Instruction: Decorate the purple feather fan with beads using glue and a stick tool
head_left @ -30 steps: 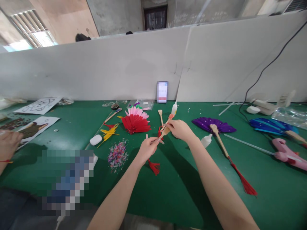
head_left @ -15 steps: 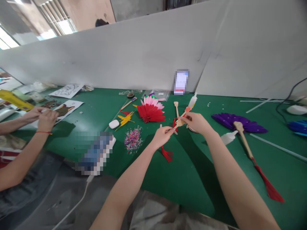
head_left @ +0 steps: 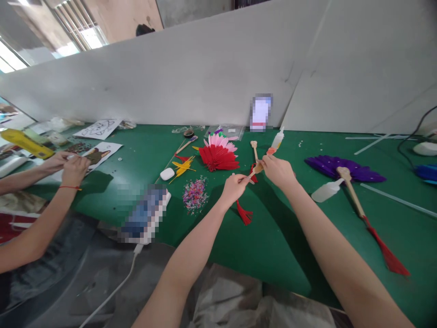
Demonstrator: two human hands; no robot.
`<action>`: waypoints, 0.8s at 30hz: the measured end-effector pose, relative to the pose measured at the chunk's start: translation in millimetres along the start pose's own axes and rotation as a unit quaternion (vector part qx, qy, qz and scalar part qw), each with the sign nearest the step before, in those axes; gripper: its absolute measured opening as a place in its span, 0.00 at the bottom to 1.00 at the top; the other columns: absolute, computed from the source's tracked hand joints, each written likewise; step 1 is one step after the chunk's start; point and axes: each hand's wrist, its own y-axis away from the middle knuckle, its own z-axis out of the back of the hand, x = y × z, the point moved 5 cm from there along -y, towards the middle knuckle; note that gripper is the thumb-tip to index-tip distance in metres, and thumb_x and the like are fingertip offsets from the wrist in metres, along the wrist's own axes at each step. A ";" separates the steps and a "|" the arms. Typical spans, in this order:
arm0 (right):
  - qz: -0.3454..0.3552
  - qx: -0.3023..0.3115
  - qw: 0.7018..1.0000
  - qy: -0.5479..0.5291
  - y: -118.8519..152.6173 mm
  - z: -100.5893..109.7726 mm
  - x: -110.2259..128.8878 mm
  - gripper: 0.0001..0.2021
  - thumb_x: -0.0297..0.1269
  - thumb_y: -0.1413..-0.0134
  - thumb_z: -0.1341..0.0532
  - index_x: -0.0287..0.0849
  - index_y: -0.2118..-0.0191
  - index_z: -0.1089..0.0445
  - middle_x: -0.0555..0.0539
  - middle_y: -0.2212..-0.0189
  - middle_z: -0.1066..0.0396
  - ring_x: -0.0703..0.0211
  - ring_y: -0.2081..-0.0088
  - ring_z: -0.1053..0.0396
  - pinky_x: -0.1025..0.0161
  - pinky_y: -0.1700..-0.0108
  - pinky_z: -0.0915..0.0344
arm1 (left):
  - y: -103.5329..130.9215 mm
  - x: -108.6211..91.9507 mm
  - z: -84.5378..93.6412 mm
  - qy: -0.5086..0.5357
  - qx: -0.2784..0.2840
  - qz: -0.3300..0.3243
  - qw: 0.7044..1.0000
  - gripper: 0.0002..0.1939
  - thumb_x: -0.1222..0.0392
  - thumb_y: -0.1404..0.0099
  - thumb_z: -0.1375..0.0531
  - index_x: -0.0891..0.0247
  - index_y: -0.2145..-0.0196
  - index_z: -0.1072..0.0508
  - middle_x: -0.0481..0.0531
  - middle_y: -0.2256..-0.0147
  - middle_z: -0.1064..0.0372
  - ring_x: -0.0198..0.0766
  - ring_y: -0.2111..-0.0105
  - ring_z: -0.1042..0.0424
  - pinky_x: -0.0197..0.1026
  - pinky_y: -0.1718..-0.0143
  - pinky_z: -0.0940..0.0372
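My left hand (head_left: 235, 187) is closed on the lower part of a light wooden handle (head_left: 256, 169), which slants up to the right. Closed around its upper end is my right hand (head_left: 277, 169), partly covering it. A red tassel (head_left: 244, 214) hangs below my left hand. Just behind the hands lies another wooden handle (head_left: 254, 148). A glue bottle (head_left: 278, 139) stands tilted behind my right hand. To the left is a red and pink feather fan (head_left: 218, 155), and nearer me a pile of colourful small pieces (head_left: 195, 196).
A purple fan (head_left: 344, 168) with a long handle and a white bottle (head_left: 326, 191) lie at right. Left are yellow feathers (head_left: 184, 167), a white case (head_left: 167, 174) and a cabled phone (head_left: 145, 214). Another person's hands (head_left: 73, 166) work at far left. A phone (head_left: 261, 113) leans on the partition.
The camera view has shifted slightly. My right hand has closed further over the handle's upper end, with its fingers nearer my left hand's grip.
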 end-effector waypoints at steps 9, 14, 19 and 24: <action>0.141 0.059 0.984 0.088 -8.6 27.1 11.6 0.14 0.30 0.37 0.54 0.33 0.58 0.33 0.36 0.64 0.29 0.53 0.65 0.30 0.63 0.70 0.47 | -4.1 -1.4 10.3 0.045 0.012 -0.003 0.999 0.18 0.53 0.40 0.48 0.68 0.66 0.24 0.41 0.89 0.52 0.27 0.88 0.52 0.33 0.83 0.56; 0.151 0.070 0.979 0.119 -9.0 39.3 17.7 0.15 0.26 0.38 0.56 0.30 0.57 0.34 0.33 0.64 0.30 0.50 0.64 0.31 0.61 0.68 0.44 | -0.2 -8.6 14.4 0.075 0.030 -0.011 0.997 0.17 0.53 0.41 0.47 0.68 0.68 0.25 0.40 0.90 0.54 0.25 0.89 0.54 0.33 0.84 0.57; 0.108 0.061 0.985 0.122 -11.1 36.8 19.5 0.17 0.27 0.37 0.60 0.26 0.57 0.35 0.29 0.63 0.32 0.49 0.63 0.31 0.60 0.68 0.42 | 2.3 -8.7 10.1 0.088 0.023 -0.006 0.996 0.17 0.51 0.41 0.47 0.67 0.68 0.26 0.39 0.89 0.54 0.25 0.90 0.54 0.33 0.85 0.58; 0.069 0.052 0.992 0.094 -18.6 29.8 22.2 0.17 0.28 0.37 0.59 0.27 0.58 0.35 0.30 0.64 0.31 0.50 0.63 0.31 0.61 0.67 0.40 | 2.0 -7.3 7.3 0.096 0.013 -0.004 0.995 0.16 0.52 0.41 0.47 0.67 0.69 0.27 0.38 0.90 0.55 0.25 0.90 0.55 0.32 0.85 0.58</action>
